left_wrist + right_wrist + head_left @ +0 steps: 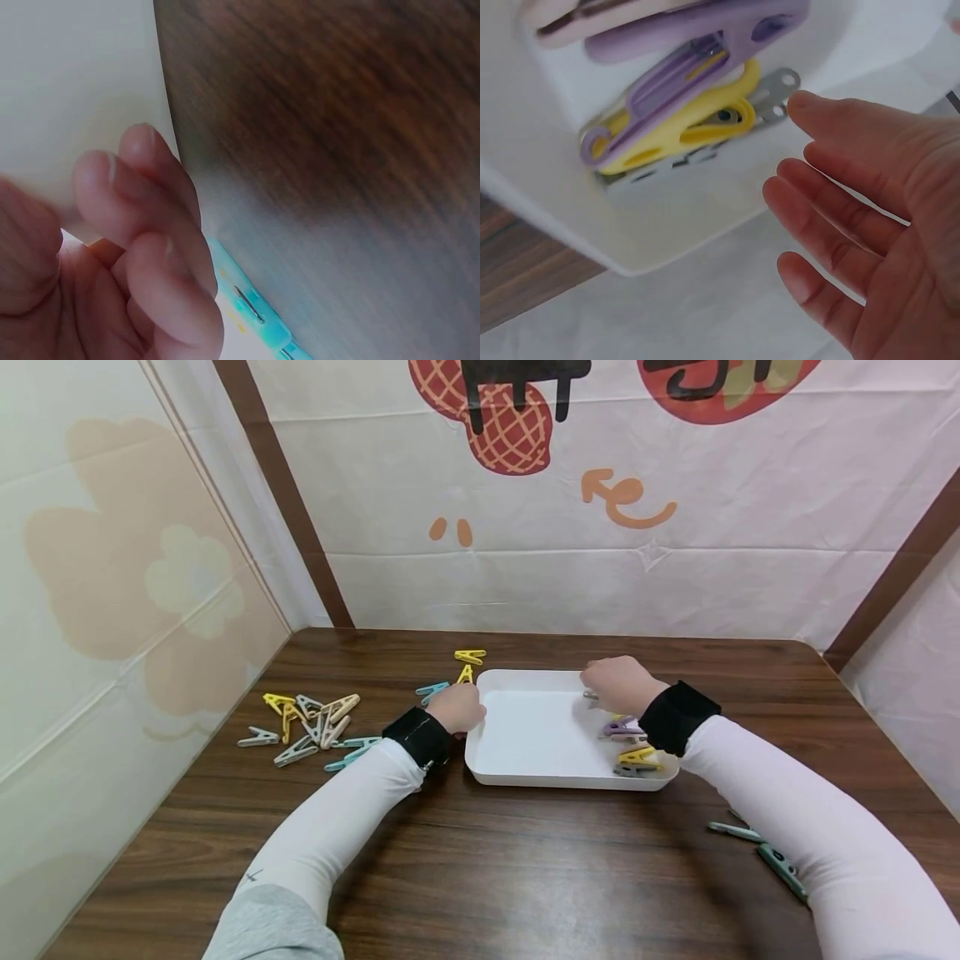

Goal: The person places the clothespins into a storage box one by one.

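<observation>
Left hand: your left hand grips the left wall of the white tray, fingers curled over the rim.
Right hand: your right hand is over the far right part of the tray, fingers apart and holding nothing, the thumb tip just beside a grey clip.
Clips in tray: on your right side lie a purple clip, a yellow clip, the grey one and a pale pink one, crowded together.
In the way: your right wristband covers part of these clips from the head view; your right sleeve partly hides the green clips at the near right.
Beside left hand: a blue clip lies just left of it, with two yellow clips farther off.
Left heap: yellow, grey and beige clips overlap well left of the tray; teal clips lie near your left wristband.
Surroundings: brown wooden table, printed white curtain along its far side.
</observation>
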Available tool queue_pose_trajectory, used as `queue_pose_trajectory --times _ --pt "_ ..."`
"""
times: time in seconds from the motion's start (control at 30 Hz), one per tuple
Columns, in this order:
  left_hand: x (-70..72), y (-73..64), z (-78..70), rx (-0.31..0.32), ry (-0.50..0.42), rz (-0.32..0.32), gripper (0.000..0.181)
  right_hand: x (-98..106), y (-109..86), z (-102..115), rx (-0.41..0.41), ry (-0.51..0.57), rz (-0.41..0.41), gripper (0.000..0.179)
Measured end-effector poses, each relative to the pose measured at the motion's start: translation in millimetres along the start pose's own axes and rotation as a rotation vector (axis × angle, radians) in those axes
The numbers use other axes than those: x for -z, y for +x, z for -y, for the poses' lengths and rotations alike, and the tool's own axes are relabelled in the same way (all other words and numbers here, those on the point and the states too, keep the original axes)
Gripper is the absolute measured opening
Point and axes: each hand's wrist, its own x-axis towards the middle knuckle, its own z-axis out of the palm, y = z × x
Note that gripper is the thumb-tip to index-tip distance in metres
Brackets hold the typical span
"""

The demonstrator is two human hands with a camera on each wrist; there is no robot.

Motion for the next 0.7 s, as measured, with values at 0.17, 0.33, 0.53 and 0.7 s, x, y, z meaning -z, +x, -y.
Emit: queue_pose_trajectory --times 0.17,0.33,0.53,0.7 --pt "-1.3 1.4 2.2 -0.003 0.001 0.003 0.023 15 -20.4 -2 -0.046 0.088 -0.004 0.026" --pt "-2.4 2.2 2.1 -0.009 -0.003 0.002 0.023 28 -52.3 -7 -0.043 0.090 -0.116 0.026" --pt "-1.8 2.5 2.0 -0.006 -0.002 -0.005 0.023 40 -93.0 -10 -0.062 0.085 -0.230 0.022" --pt "-1.8 3.6 2.7 -0.007 0.001 -0.005 0.024 43 -125.5 -15 -0.091 0.090 -0.303 0.023"
